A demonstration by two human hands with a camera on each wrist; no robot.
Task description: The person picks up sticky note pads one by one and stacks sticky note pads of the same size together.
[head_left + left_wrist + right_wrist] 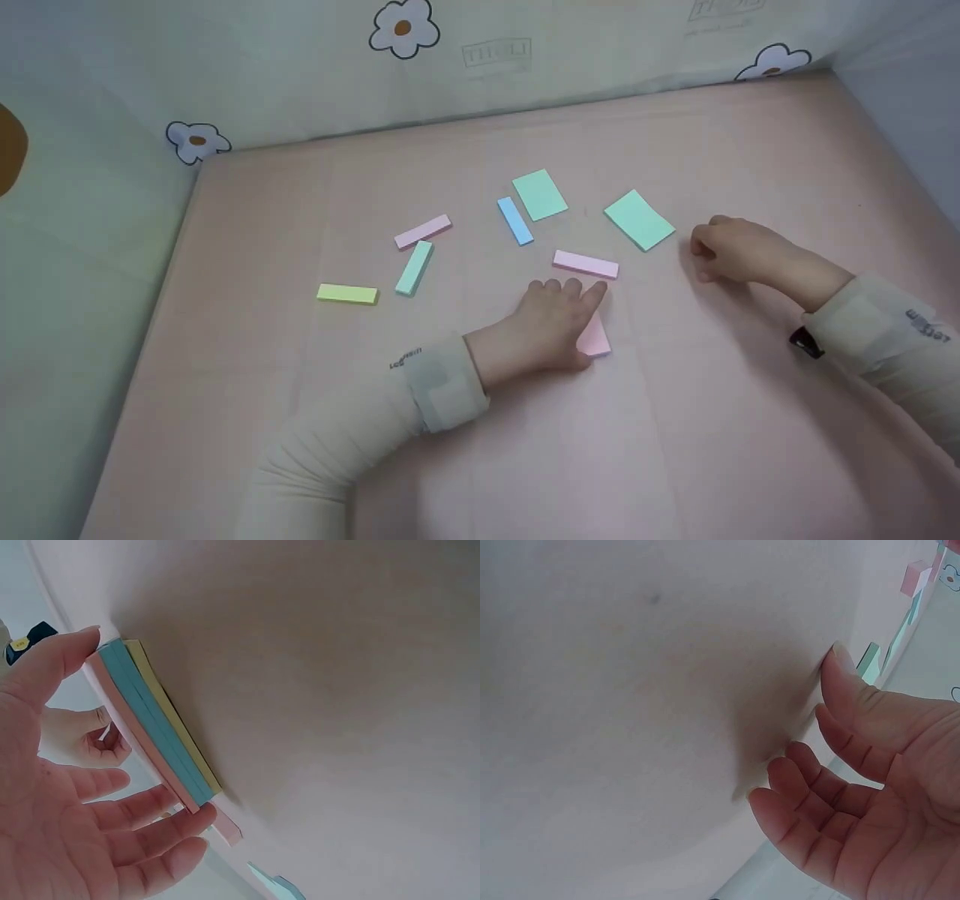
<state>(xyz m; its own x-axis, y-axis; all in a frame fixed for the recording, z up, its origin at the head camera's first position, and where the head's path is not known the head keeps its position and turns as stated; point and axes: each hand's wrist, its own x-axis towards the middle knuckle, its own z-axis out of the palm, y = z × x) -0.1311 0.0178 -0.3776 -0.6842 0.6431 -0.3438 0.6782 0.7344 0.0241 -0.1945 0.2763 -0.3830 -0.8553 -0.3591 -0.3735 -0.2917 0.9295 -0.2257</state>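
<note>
Covering nearly the whole head view, the pink worktop (750, 420) carries everything. The left hand (551, 322) lies at centre frame with its fingers (161, 821) straight and released, pressing flat on a stack of sticky notes (596, 339). The stack sits under the palm, only its pink corner showing at the hand's lower right; the left wrist view shows three layers, pink, blue and yellow. The right hand (731, 251), at right of centre, rests on the worktop with fingers (802, 787) loosely curled, grasping nothing. Two green square pads (639, 219) lie above centre. Six narrow pads lie loose: two pink (586, 264), and one each of blue (515, 220), mint (414, 268) and yellow (347, 294).
</note>
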